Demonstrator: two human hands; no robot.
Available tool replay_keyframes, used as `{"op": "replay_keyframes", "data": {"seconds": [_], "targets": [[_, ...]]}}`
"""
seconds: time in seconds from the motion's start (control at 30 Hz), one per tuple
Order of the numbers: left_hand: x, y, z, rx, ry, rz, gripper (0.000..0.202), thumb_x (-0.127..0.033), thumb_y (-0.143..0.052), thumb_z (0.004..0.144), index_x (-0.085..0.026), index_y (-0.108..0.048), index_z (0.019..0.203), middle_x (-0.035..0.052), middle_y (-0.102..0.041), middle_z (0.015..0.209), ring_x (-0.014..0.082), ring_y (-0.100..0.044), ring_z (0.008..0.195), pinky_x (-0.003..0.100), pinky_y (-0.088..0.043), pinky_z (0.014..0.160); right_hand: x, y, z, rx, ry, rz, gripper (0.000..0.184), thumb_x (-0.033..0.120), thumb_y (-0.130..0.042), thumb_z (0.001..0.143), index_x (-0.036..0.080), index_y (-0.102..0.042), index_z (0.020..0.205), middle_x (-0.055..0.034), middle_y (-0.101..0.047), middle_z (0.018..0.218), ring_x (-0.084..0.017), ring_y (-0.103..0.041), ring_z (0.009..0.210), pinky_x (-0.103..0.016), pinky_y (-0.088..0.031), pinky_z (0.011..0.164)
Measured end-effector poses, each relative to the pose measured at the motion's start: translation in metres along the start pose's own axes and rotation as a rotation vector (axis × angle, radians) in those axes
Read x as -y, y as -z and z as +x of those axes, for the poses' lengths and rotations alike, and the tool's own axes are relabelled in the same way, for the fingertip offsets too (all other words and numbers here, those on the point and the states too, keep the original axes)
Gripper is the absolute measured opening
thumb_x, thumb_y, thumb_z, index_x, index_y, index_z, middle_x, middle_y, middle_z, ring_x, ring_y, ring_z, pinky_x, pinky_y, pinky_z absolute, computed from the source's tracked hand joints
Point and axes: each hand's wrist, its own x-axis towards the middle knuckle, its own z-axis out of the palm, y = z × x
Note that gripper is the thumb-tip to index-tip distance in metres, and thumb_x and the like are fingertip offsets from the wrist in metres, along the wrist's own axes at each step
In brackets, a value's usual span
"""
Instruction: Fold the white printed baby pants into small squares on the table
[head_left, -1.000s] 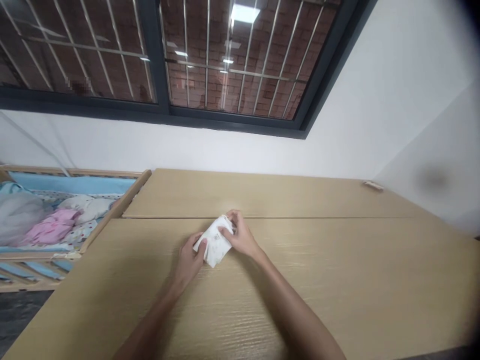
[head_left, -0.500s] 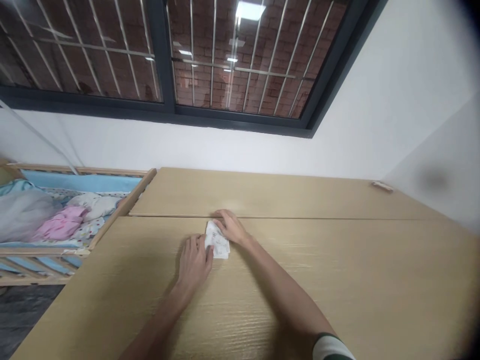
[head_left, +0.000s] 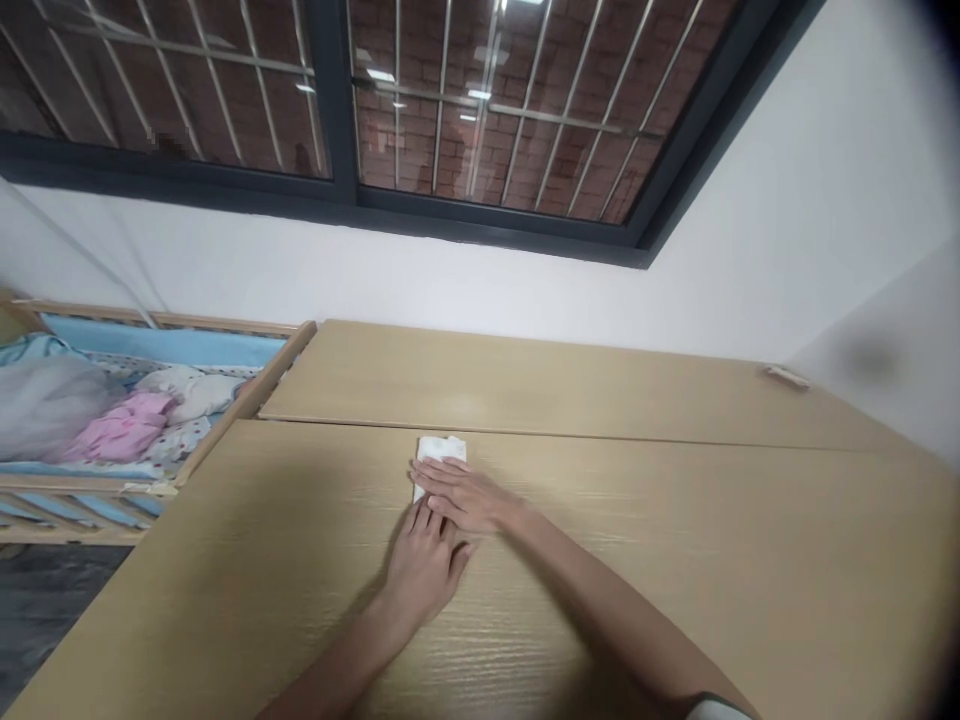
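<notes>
A small folded white cloth (head_left: 442, 449) with a faint print lies flat on the light wooden table (head_left: 675, 560), near the seam between two tabletops. My right hand (head_left: 461, 492) lies flat across its near part, fingers stretched out and pointing left. My left hand (head_left: 424, 566) rests flat on the table just below, its fingertips tucked under the right hand's fingers. Most of the cloth is hidden by my right hand.
A wooden cot (head_left: 135, 400) with blue, grey and pink bedding stands against the table's left edge. A small wooden piece (head_left: 787, 376) lies at the far right by the wall. A barred window (head_left: 375, 110) runs above the white wall.
The cloth went from being held up between both hands to lying folded smaller on the table. Both hands have flattened out over it, the right above the left.
</notes>
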Motion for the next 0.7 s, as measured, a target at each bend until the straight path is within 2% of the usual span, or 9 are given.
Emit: {"op": "replay_keyframes", "data": {"seconds": [0.1, 0.2, 0.3, 0.4, 0.57, 0.63, 0.7], "targets": [[-0.001, 0.001, 0.000, 0.043, 0.016, 0.018, 0.052, -0.042, -0.049, 0.098, -0.008, -0.056, 0.136, 0.0210, -0.056, 0.137, 0.0362, -0.051, 0.127, 0.052, -0.040, 0.111, -0.019, 0.002, 0.006, -0.056, 0.000, -0.004, 0.053, 0.047, -0.027, 0.109, 0.031, -0.028, 0.159, -0.0010, -0.024, 0.165, -0.019, -0.017, 0.154, -0.042, -0.008, 0.127], [0.000, -0.002, -0.001, 0.046, 0.012, 0.015, 0.059, -0.043, -0.045, 0.099, -0.008, -0.045, 0.146, 0.0223, -0.047, 0.149, 0.0381, -0.041, 0.139, 0.053, -0.038, 0.112, -0.036, 0.006, 0.012, -0.106, -0.011, 0.015, 0.052, 0.048, -0.034, 0.107, 0.034, -0.032, 0.158, 0.0017, -0.027, 0.164, -0.020, -0.020, 0.154, -0.045, -0.008, 0.128], [0.002, -0.006, -0.002, 0.034, 0.014, 0.005, 0.063, -0.043, -0.043, 0.100, -0.012, -0.034, 0.154, 0.0194, -0.039, 0.157, 0.0368, -0.035, 0.144, 0.053, -0.036, 0.113, -0.053, 0.010, 0.019, -0.149, -0.029, 0.035, 0.053, 0.046, -0.042, 0.105, 0.033, -0.036, 0.156, 0.0016, -0.029, 0.163, -0.022, -0.022, 0.153, -0.047, -0.010, 0.128], [0.002, -0.009, -0.004, 0.046, 0.014, 0.014, 0.064, -0.042, -0.043, 0.101, -0.012, -0.031, 0.155, 0.0183, -0.035, 0.159, 0.0360, -0.033, 0.146, 0.051, -0.034, 0.114, -0.069, 0.013, 0.026, -0.175, -0.061, 0.033, 0.054, 0.047, -0.042, 0.105, 0.029, -0.036, 0.156, -0.0001, -0.029, 0.163, -0.021, -0.023, 0.153, -0.045, -0.012, 0.128], [0.001, -0.004, -0.001, 0.047, 0.001, 0.006, 0.064, -0.041, -0.045, 0.100, -0.008, -0.033, 0.153, 0.0199, -0.037, 0.158, 0.0378, -0.035, 0.143, 0.052, -0.035, 0.112, -0.080, 0.011, 0.029, -0.137, -0.066, -0.007, 0.062, 0.056, -0.030, 0.106, 0.026, -0.028, 0.160, -0.0013, -0.023, 0.166, -0.020, -0.018, 0.154, -0.041, -0.008, 0.128], [0.005, 0.002, 0.005, 0.041, 0.005, -0.038, 0.058, -0.039, -0.044, 0.100, -0.011, -0.038, 0.150, 0.0180, -0.044, 0.153, 0.0350, -0.042, 0.137, 0.048, -0.037, 0.109, -0.078, 0.008, 0.026, -0.166, -0.087, -0.012, 0.064, 0.057, -0.027, 0.106, 0.024, -0.025, 0.161, -0.0033, -0.023, 0.166, -0.021, -0.018, 0.154, -0.042, -0.009, 0.128], [0.015, 0.009, 0.012, 0.029, 0.082, -0.074, 0.047, -0.038, -0.043, 0.100, -0.014, -0.049, 0.140, 0.0158, -0.056, 0.140, 0.0317, -0.052, 0.125, 0.045, -0.041, 0.103, -0.074, 0.003, 0.022, -0.247, -0.141, -0.007, 0.065, 0.056, -0.028, 0.106, 0.022, -0.023, 0.161, -0.0072, -0.025, 0.166, -0.024, -0.021, 0.153, -0.045, -0.014, 0.126]]}}
